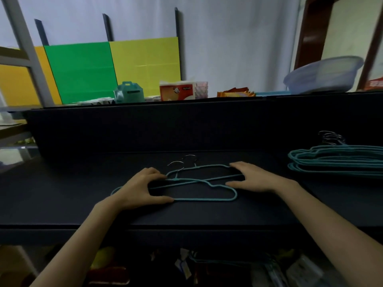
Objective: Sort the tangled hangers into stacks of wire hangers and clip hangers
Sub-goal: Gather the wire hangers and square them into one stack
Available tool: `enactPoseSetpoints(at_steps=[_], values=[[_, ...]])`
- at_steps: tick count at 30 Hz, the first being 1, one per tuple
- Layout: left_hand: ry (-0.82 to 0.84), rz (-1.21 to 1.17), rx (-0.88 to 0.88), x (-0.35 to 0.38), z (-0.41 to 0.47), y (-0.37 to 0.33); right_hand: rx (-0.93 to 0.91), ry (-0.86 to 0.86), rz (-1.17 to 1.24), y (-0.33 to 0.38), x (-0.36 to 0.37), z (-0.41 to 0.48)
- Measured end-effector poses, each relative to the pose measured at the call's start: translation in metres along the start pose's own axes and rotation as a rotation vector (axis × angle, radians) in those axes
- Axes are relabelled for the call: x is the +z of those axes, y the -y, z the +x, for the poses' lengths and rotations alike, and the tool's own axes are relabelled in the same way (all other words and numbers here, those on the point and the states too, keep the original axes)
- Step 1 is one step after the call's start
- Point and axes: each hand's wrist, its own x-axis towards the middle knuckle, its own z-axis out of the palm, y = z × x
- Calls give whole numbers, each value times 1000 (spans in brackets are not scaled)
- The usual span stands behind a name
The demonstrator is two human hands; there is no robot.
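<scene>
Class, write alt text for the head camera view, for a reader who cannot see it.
A person's left hand and right hand rest on two crossed teal wire hangers on a dark table. A stack of teal hangers lies at the right edge.

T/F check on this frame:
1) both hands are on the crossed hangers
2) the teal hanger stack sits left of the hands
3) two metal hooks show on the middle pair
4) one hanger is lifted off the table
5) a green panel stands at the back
1. True: the left hand and right hand rest on the crossed hangers.
2. False: the hanger stack lies to the right.
3. True: two hooks show.
4. False: both lie flat on the table.
5. True: green panel.
</scene>
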Motion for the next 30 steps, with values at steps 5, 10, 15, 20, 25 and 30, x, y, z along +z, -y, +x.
enactPoseSetpoints(at_steps=[5,10,15,20,25,30], values=[[-78,143,104,1,-2,0,-22,-33,10,1,-1,14],[-113,149,141,-4,-11,-1,-60,79,55,7,2,29],[-249,102,100,-22,-24,5,-22,5,7,9,6,39],[-378,165,8,-41,-37,14,-68,-71,-63,7,6,36],[-441,169,-55,-50,-45,16,-80,-171,-122,10,4,30],[-480,171,-32,-54,-39,1,-97,-398,-193,6,-24,16]])
